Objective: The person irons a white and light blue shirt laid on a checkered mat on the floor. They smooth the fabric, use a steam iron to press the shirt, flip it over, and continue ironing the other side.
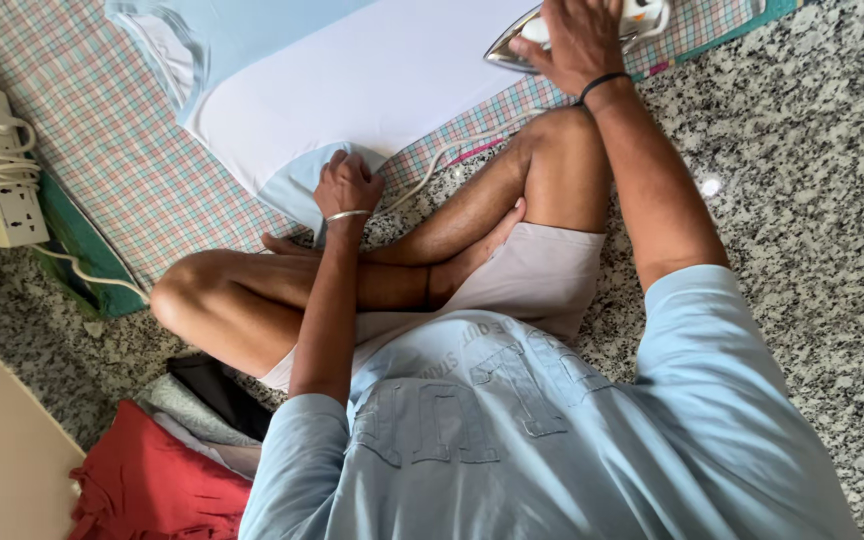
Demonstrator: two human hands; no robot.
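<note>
Our right hand (577, 40) grips the iron (527, 40) at one o'clock; our left hand (348, 185), fist closed, pins the white-and-blue shirt (372, 80).

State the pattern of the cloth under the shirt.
Checked, in pale pink, green and blue: the cloth under the shirt shows best in the head view.

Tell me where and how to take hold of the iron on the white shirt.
Grip the iron by its top handle, coming down from above, as the right hand does. Its shiny soleplate faces down on the white shirt, so only the handle is safe. The left hand pins the shirt's hem.
</note>
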